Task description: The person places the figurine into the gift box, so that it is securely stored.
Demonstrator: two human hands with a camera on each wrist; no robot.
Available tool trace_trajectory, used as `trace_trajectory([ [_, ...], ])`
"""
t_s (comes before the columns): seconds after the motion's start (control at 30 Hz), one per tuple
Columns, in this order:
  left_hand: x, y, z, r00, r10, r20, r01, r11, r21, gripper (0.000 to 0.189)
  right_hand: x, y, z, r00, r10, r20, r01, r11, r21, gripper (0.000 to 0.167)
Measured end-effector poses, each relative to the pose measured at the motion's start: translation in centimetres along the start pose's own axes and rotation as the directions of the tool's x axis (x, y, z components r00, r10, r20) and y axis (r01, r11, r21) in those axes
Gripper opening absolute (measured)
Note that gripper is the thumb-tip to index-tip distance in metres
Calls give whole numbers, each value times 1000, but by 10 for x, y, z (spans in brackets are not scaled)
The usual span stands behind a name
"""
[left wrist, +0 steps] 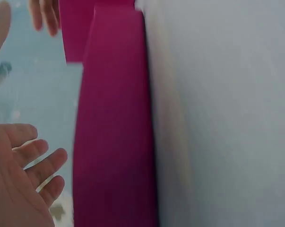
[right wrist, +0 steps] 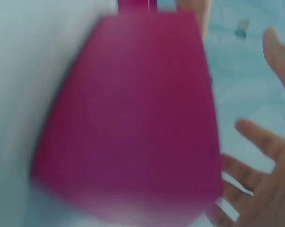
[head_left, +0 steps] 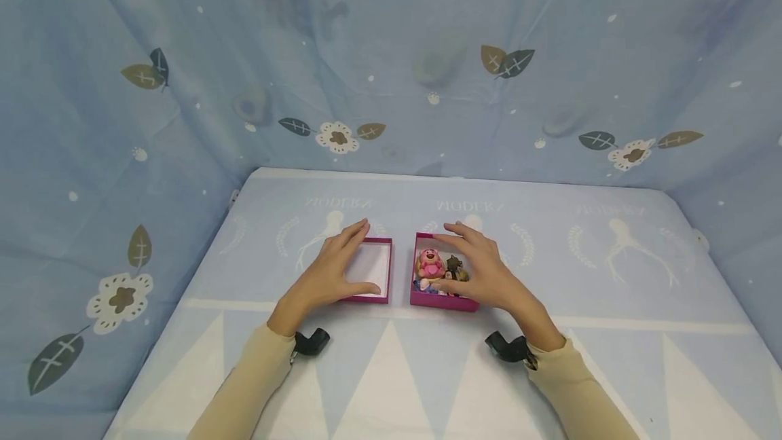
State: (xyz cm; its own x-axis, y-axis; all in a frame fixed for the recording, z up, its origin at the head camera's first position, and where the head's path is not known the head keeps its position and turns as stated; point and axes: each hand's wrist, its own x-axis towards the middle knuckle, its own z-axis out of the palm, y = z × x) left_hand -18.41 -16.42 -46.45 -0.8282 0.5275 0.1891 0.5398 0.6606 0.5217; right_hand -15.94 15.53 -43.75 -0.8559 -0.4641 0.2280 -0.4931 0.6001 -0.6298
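A shallow magenta box part (head_left: 389, 273) with a white inside, perhaps a lid, lies left of centre on the table. My left hand (head_left: 330, 269) hovers over its left side, thumb and fingers spread with nothing between them. To the right stands a deeper magenta box (head_left: 442, 301) holding several small toy figures, among them a pink bear figure (head_left: 430, 263) and a dark figure (head_left: 453, 265). Over that box's right side is my right hand (head_left: 485, 270), its thumb and fingers spread apart. The right wrist view shows the box's outer wall (right wrist: 133, 113) beside the fingers; whether they touch it I cannot tell.
A pale blue and white patterned cloth (head_left: 391, 372) covers the table. Behind it and at the sides hangs a blue curtain (head_left: 391, 53) with flowers and leaves. Black curved pieces (head_left: 313, 342) sit at both wrists. A narrow gap separates the two magenta parts.
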Motion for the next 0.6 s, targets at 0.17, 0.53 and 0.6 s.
trace_trajectory([
  [0.17, -14, -23, -7, 999, -53, -1, 53, 998, -17, 129, 6, -21, 20, 998, -27, -60, 28, 999, 21, 86],
  [0.53, -30, -48, -10, 987, -148, 61, 154, 984, -92, 140, 21, -50, 60, 999, -3, -53, -2, 996, -92, 101],
  [0.6, -31, -49, -10, 985, -154, 82, 163, 980, -114, 140, 23, -55, 69, 998, 21, -65, -30, 990, -136, 109],
])
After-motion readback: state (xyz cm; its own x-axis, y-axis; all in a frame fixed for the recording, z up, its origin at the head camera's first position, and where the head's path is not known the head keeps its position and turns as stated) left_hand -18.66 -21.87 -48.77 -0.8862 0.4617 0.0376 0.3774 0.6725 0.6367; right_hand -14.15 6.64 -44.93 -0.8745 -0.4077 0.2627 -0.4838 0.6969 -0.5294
